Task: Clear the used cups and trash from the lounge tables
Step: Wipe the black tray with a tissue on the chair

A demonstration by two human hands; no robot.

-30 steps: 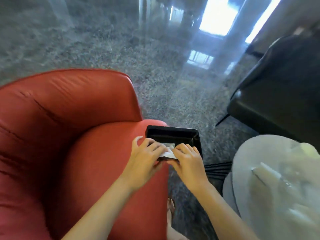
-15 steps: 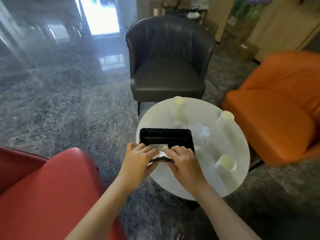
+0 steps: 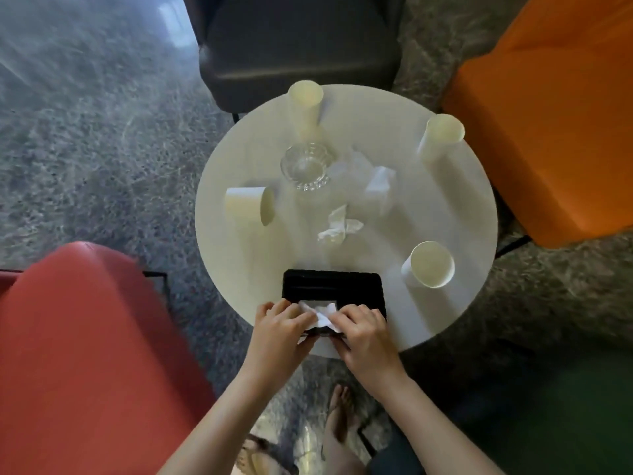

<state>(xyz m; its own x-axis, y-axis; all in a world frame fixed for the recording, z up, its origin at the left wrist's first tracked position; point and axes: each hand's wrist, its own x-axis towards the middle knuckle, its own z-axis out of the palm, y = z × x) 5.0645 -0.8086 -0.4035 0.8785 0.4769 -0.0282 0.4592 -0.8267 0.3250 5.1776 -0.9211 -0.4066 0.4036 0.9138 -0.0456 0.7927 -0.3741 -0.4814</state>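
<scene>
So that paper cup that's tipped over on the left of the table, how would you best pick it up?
Probably from above, thumb and fingers pinching the tipped cup mid-length, on its near and far sides. It lies on its side on the round table, mouth toward the table's middle, so it could roll toward or away from you; that pinch blocks both.

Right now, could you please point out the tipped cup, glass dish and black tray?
tipped cup (image 3: 245, 204): head view, its side wall.
glass dish (image 3: 305, 166): head view, its centre.
black tray (image 3: 332, 285): head view, far wall.
</scene>
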